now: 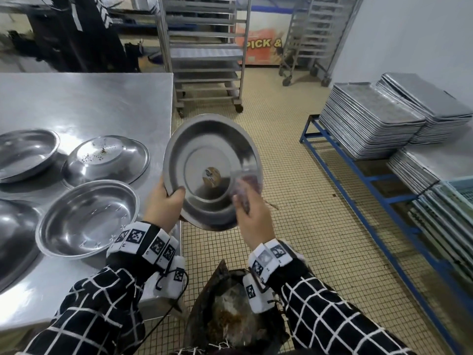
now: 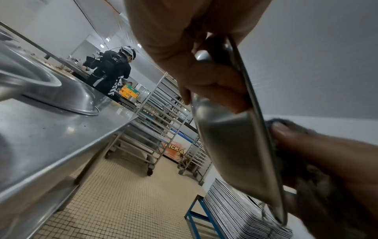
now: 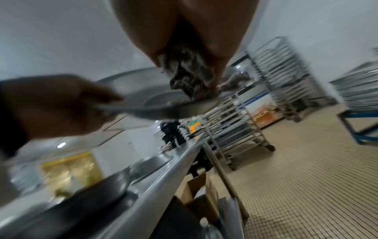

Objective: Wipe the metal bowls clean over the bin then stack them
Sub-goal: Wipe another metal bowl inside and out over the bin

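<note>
A round metal bowl [image 1: 204,155] is held tilted in the air beyond the bin [image 1: 230,313], its inside facing me, with a brown label at its centre. My left hand [image 1: 163,198] grips its lower left rim, thumb inside. My right hand [image 1: 249,213] holds a dark crumpled cloth [image 1: 244,187] against the bowl's lower right inside wall; it is blurred. In the left wrist view the bowl [image 2: 231,132] shows edge-on between both hands. In the right wrist view the cloth [image 3: 186,77] hangs from the fingers onto the bowl [image 3: 147,98].
Several metal bowls lie on the steel table [image 1: 84,98] at left, one [image 1: 88,217] near the edge, one [image 1: 107,157] speckled with crumbs. Stacked baking trays [image 1: 371,119] sit on a blue frame at right. Wheeled tray racks [image 1: 207,52] stand behind. Another person [image 2: 114,69] works far off.
</note>
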`<state>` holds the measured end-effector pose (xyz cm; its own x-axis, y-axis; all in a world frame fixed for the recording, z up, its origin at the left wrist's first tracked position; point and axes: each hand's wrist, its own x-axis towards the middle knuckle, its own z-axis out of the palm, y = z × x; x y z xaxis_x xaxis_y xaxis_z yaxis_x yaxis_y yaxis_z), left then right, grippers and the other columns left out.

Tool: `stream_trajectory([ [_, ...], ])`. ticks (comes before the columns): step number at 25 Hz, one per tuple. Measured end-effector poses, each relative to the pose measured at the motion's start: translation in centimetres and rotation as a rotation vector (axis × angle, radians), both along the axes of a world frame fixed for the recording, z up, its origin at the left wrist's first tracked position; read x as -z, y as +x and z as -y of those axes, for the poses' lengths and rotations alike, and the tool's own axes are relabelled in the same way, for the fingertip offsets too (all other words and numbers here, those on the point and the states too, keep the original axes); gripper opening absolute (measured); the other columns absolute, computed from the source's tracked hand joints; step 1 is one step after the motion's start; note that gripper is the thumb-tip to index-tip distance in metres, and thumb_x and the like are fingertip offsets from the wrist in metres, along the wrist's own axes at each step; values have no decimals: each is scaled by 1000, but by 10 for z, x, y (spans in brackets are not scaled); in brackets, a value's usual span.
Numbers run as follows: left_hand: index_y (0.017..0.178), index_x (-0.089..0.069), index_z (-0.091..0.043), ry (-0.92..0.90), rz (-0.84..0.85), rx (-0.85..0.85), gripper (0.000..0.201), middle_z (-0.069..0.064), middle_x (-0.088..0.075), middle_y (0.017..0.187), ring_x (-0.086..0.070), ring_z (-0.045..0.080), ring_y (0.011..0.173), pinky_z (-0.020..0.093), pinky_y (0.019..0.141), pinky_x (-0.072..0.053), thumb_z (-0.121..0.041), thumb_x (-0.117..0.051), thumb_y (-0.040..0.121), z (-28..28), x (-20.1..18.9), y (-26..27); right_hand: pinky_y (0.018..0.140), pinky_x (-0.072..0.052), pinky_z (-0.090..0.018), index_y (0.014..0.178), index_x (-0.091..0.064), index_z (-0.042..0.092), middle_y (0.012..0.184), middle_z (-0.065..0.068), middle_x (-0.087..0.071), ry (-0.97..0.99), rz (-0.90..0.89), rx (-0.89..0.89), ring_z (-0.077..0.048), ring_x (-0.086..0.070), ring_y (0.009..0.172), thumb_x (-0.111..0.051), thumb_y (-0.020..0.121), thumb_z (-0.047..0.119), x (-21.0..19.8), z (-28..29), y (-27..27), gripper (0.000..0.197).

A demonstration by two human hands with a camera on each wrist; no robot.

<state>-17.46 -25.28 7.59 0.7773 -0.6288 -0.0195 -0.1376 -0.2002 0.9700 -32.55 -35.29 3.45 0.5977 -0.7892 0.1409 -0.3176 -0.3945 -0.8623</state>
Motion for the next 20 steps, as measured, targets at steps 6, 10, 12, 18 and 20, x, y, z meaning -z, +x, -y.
stream_trajectory([
  [6,106,-57,-22,-151,-54,6,13,-2,-62,85,-57,11,75,12,58,-47,-15,-50,97,4,-12,-15,116,-10,-35,150,-19,34,157,7,-23,-460,-377,-361,-18,-14,145,-14,94,62,24,-21,-2,63],
  [10,105,-58,-29,-180,-86,54,26,-10,-65,91,-60,0,81,15,69,-45,-7,-49,96,2,-12,-15,118,-15,-45,149,-29,26,152,0,-35,-652,-531,-218,-27,-21,144,-1,97,55,38,25,-24,66],
  [12,111,-59,-26,-177,-69,70,29,-12,-66,93,-61,-5,81,10,68,-46,-4,-49,95,2,-11,-17,120,-4,-41,149,-27,24,153,1,-32,-678,-595,-158,-25,-13,146,-4,98,50,39,48,-26,62],
  [18,119,-59,-19,-220,-147,-92,28,1,-67,99,-62,21,95,32,81,-51,-10,-52,93,6,-11,-16,118,-18,-41,137,-48,19,139,-1,-50,-556,-376,-164,-21,-35,135,-1,99,49,29,8,-13,68],
  [20,122,-58,-22,-240,-108,-121,31,-3,-67,101,-62,17,95,33,85,-51,-12,-52,93,9,-11,-16,115,-20,-38,136,-49,19,135,1,-52,-520,-271,-179,-17,-38,129,-4,99,49,26,-20,-5,66],
])
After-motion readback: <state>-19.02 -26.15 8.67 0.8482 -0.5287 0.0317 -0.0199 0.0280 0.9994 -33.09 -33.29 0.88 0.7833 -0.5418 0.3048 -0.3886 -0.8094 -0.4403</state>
